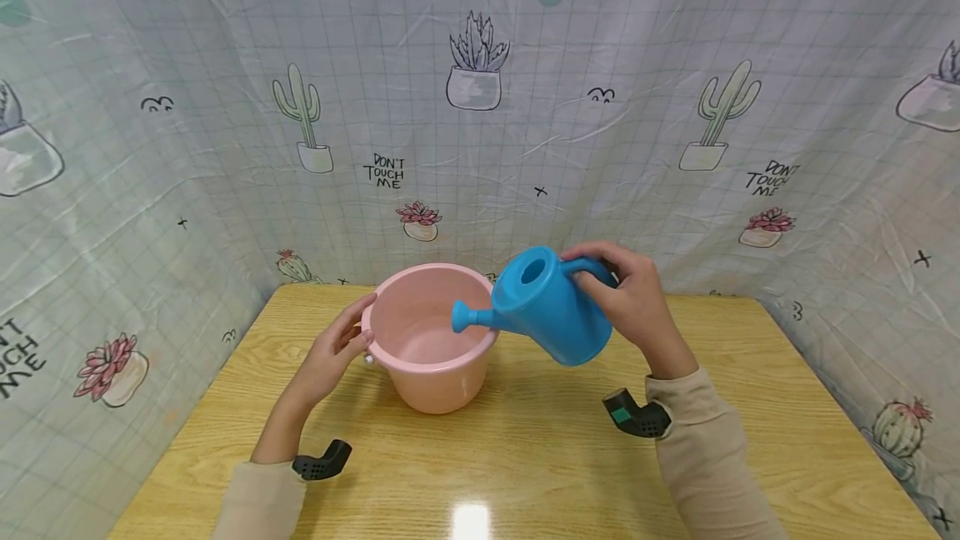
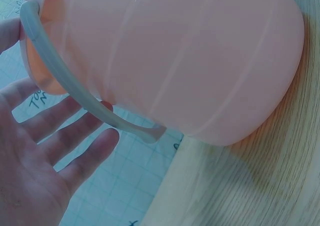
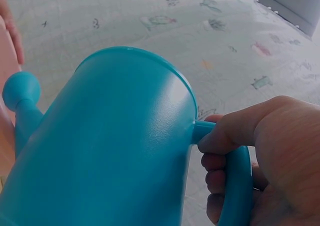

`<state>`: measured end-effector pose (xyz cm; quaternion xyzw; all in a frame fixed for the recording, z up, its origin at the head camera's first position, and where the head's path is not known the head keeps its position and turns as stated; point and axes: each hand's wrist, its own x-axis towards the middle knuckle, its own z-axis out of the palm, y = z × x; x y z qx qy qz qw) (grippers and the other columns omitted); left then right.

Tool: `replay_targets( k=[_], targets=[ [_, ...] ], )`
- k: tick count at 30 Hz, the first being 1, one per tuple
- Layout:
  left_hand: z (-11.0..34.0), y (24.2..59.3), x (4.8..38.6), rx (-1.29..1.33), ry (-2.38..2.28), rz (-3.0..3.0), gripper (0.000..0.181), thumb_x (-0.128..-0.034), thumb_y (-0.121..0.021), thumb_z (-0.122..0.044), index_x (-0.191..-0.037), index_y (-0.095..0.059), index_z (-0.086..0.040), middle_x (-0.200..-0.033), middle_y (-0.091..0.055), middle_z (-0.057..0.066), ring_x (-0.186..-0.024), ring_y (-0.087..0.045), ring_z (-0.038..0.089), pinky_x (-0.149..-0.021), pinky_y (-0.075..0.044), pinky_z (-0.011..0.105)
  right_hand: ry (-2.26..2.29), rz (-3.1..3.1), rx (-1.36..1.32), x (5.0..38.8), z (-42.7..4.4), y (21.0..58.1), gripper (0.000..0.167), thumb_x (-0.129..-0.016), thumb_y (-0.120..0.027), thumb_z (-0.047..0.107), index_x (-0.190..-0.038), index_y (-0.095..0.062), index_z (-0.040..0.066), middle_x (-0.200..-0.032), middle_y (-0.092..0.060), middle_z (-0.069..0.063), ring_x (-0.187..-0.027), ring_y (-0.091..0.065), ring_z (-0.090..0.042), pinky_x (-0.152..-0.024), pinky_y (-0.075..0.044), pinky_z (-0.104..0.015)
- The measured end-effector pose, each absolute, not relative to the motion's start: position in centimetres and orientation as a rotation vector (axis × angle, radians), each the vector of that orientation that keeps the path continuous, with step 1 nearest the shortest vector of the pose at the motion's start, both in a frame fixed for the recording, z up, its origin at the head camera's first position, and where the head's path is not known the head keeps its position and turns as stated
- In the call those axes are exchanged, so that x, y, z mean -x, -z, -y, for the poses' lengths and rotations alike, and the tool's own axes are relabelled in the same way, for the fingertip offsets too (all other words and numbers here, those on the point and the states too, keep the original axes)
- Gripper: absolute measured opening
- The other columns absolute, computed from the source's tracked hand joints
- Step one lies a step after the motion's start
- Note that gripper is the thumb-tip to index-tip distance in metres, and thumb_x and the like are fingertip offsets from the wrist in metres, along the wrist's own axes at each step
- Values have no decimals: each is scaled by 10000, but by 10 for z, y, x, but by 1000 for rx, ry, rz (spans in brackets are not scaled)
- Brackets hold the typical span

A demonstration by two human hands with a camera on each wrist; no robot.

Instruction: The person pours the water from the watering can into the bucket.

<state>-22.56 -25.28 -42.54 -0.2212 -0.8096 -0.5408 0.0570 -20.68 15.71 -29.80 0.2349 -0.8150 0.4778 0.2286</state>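
A pink bucket (image 1: 438, 386) stands upright on the wooden table, its mouth facing up. My left hand (image 1: 336, 348) holds its left rim with the thumb and forefinger; the other fingers spread outside, near the pale carrying handle (image 2: 70, 83). My right hand (image 1: 630, 294) grips the handle of a blue watering can (image 1: 558, 315), fingers curled round it. The can is raised off the table and tilted left. Its spout head (image 1: 461, 317) hangs over the bucket's mouth. No water shows coming from it.
The wooden table (image 1: 525, 457) extends around the bucket. Behind and at both sides hangs a pale curtain (image 1: 570, 157) printed with cacti and potted plants. Black devices (image 1: 322, 461) are worn at both wrists.
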Motion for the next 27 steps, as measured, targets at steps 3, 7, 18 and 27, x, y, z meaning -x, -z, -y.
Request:
replay_targets(
  k=[3,7,18,27],
  targets=[
    [253,426,225,668,1637,2458,550,-1014,-488,-139,-1526,-308,-226,-1506,-391,178,-1298,-471,410,-891,-496,160,-1313,2245,-651,207,-157,298,203,-912,-613,25,-1087,-709,63,-1091,-694,-129,-982,-585,37,-876,-491,-207],
    [253,426,225,668,1635,2459,549,-1014,-489,-141,-1525,-309,-232,-1511,-387,172,-1305,-466,410,-895,-492,159,-1321,2241,-659,207,-157,298,205,-911,-613,22,-1088,-707,63,-1094,-692,-129,-988,-585,33,-878,-487,-196],
    [253,426,224,671,1629,2459,551,-1015,-486,-139,-1528,-303,-227,-1511,-385,174,-1307,-463,411,-903,-483,152,-1327,2241,-654,206,-157,299,212,-910,-618,23,-1100,-703,64,-1108,-691,-129,-995,-590,21,-901,-513,-387],
    [253,426,224,674,1612,2461,550,-1015,-485,-136,-1527,-305,-226,-1512,-387,166,-1302,-466,405,-913,-469,142,-1332,2238,-704,206,-158,300,230,-915,-629,34,-1139,-682,52,-1141,-675,-141,-1027,-574,48,-892,-476,-155]
  ],
)
